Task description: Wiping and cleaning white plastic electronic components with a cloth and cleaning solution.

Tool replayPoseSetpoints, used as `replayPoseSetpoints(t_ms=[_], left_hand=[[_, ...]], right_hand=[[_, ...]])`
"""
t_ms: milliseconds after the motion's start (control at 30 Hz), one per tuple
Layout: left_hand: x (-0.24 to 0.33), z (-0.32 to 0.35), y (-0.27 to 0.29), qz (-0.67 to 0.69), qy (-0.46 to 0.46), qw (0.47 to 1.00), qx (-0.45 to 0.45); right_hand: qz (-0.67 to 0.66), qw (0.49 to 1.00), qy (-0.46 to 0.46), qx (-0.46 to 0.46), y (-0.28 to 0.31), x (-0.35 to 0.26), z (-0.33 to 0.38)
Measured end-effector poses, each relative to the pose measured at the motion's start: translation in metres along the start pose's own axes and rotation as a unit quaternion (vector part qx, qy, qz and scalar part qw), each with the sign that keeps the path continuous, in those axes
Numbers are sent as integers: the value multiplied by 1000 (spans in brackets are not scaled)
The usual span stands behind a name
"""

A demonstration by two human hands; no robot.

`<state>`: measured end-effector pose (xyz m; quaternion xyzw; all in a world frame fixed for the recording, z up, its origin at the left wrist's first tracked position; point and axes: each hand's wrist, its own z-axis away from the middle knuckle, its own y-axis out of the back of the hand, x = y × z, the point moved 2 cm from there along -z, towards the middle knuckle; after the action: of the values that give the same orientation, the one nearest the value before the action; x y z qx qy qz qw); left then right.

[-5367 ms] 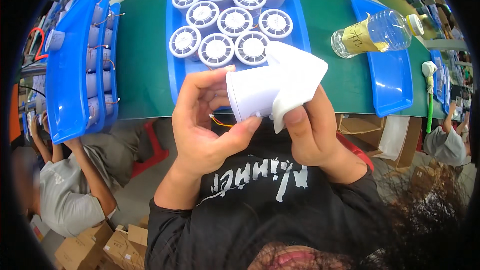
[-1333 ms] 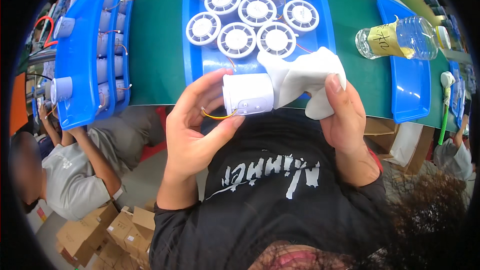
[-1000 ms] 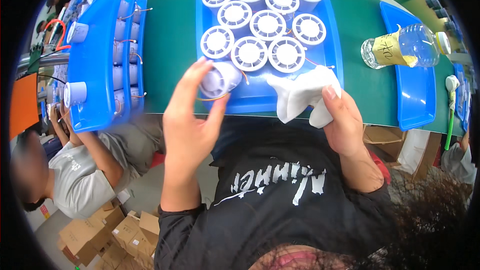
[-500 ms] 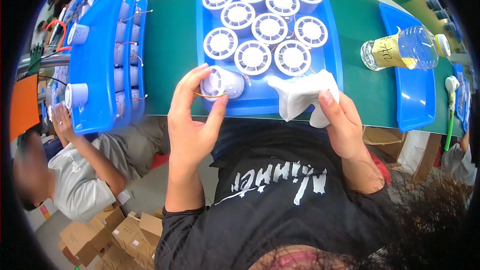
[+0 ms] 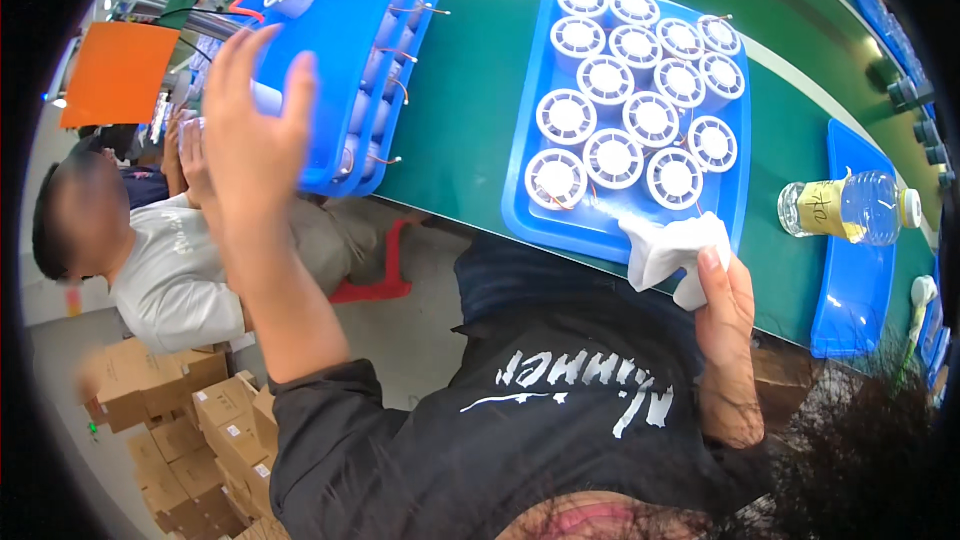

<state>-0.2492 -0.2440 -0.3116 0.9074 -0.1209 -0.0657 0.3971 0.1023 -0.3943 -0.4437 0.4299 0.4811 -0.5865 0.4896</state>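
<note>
My left hand (image 5: 258,125) is raised at the left with fingers spread, slightly blurred, and holds nothing visible. It overlaps the near end of a stacked blue tray, beside a white cylindrical part (image 5: 266,98) that it partly hides; I cannot tell whether they touch. My right hand (image 5: 722,295) pinches a crumpled white cloth (image 5: 672,252) over the near right corner of a blue tray (image 5: 540,225). In that tray stand several round white housings with slotted tops, thin wires among them. One housing (image 5: 556,180) occupies the near left corner, upright.
Stacked blue trays (image 5: 345,70) with more white parts lean at the left. On the right, a clear bottle (image 5: 865,208) with a yellow label lies across a blue tray (image 5: 850,300). A co-worker (image 5: 180,260) sits at left, near a red stool (image 5: 385,275) and cardboard boxes (image 5: 165,380).
My left hand has let go of the white housing, now upright in the tray's near left corner, and moved left to the stacked trays. The view has turned left. My right hand still holds the cloth.
</note>
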Motion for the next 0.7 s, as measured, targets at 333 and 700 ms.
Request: replayPoseSetpoints(t_ms=[333,700], left_hand=[[-76,18,16,290,230,912,-179],[139,89,-5,820,216,406,-342]], right_hand=[[-14,999,25,-42,-6,-8,-8],[-125,989,31,78,5,-38,-32]])
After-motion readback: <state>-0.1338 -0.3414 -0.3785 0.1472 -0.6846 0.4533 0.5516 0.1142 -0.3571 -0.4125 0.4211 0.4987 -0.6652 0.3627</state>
